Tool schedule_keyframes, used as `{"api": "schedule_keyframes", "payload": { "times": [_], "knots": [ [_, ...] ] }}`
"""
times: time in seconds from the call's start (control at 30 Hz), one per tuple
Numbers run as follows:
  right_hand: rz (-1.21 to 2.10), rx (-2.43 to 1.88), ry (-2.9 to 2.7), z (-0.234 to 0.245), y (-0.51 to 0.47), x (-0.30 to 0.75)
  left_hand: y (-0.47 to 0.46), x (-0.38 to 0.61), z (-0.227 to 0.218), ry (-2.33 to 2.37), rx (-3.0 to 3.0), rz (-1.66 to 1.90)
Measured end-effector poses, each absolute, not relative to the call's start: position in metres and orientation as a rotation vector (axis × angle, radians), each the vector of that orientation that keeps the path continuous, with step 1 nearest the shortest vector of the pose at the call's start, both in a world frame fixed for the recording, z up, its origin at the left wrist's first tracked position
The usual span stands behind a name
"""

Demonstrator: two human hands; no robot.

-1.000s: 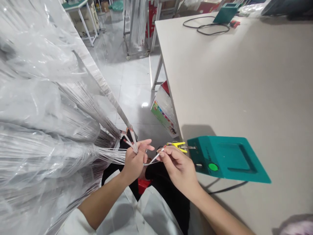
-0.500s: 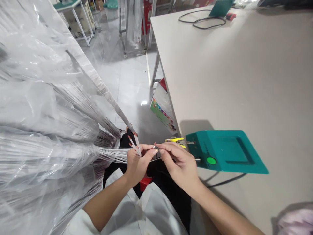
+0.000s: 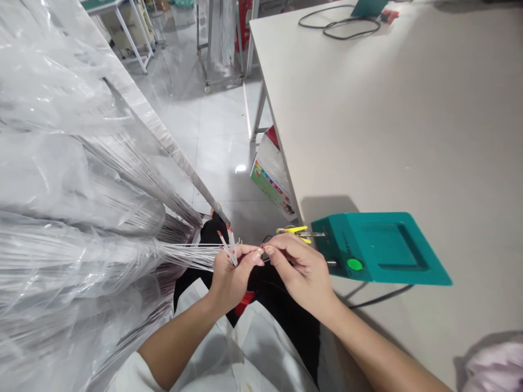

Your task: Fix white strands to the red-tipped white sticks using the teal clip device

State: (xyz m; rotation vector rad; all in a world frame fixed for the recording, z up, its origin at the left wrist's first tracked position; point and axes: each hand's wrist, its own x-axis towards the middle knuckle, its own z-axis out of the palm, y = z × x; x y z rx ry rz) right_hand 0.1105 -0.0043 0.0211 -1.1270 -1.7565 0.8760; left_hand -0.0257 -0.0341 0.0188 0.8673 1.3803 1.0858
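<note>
My left hand (image 3: 229, 280) is closed around thin white wires (image 3: 190, 255) that run in from the bundle on the left. Several short white pieces with reddish tips (image 3: 229, 239) stick up between its fingers. Fingertips of my right hand (image 3: 305, 269) are pinched together against the left thumb and forefinger. A tiny reddish end shows where they meet, but what the right fingers hold is too small to name. Just beyond the right hand, a yellow clip (image 3: 300, 231) sits on a metal prong of a teal device (image 3: 368, 226) with a green button (image 3: 355, 264).
Plastic-wrapped wire bundles (image 3: 61, 256) hang at the left beside a slanted pale rail (image 3: 163, 136). A pale table (image 3: 388, 136) fills the right, with a black cable (image 3: 347, 35) at its far end. A printed box (image 3: 272, 179) stands on the floor below the table edge.
Both hands stay together in nearly the same place. The small reddish tip between them is now more covered by the fingers. The view has shifted slightly.
</note>
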Motion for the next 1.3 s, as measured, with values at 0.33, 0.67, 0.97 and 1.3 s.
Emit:
{"api": "schedule_keyframes", "payload": {
  "times": [0.33, 0.67, 0.97, 1.3],
  "knots": [
    [0.959, -1.128, -1.805, 0.035, 0.006, 0.127, -0.028, -0.035, 0.028, 1.412, 1.001, 0.938],
    [1.253, -0.878, -1.98, 0.049, 0.018, 0.129, -0.023, -0.049, 0.033, 1.201, 1.152, 0.883],
    [1.71, -1.009, -1.157, 0.024, 0.0, 0.102, -0.027, -0.041, 0.012, 0.987, 0.623, 1.037],
    [0.818, -1.04, -1.762, 0.021, -0.001, 0.105, -0.03, -0.034, 0.012, 1.14, 0.711, 1.04]
  ]
}}
